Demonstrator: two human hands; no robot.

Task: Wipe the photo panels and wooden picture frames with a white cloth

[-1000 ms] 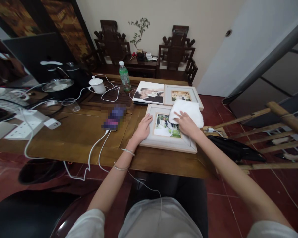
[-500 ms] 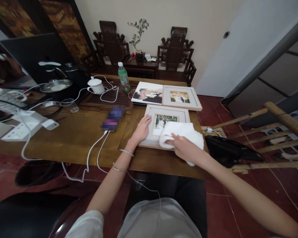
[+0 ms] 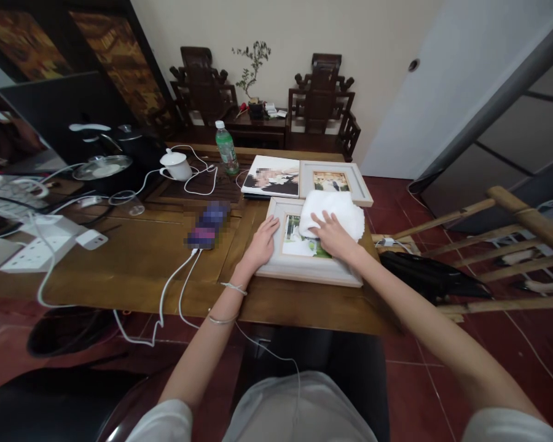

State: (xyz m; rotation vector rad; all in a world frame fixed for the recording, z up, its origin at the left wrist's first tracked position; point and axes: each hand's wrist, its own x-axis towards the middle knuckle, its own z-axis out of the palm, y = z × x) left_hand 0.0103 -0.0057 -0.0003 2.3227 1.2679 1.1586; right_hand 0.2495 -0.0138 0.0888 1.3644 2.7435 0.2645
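Note:
A pale picture frame lies flat near the table's front right edge, with a photo behind its mat. My left hand holds the frame by its left side, fingers over the edge. Under my right hand is a white cloth, gripped and pressed onto the frame's upper right part. The cloth hides that corner and some of the photo. Just behind, a second picture frame sits beside a photo album or panel showing a blurred picture.
Left of the frames lie a phone with white cables, a power strip and a clear cup. A lidded white cup and a green bottle stand farther back. A wooden rack is on the right.
My right hand has moved the cloth up and away across the frame, from its lower right corner to its upper right. The frame's lower edge now shows. My left hand stays put.

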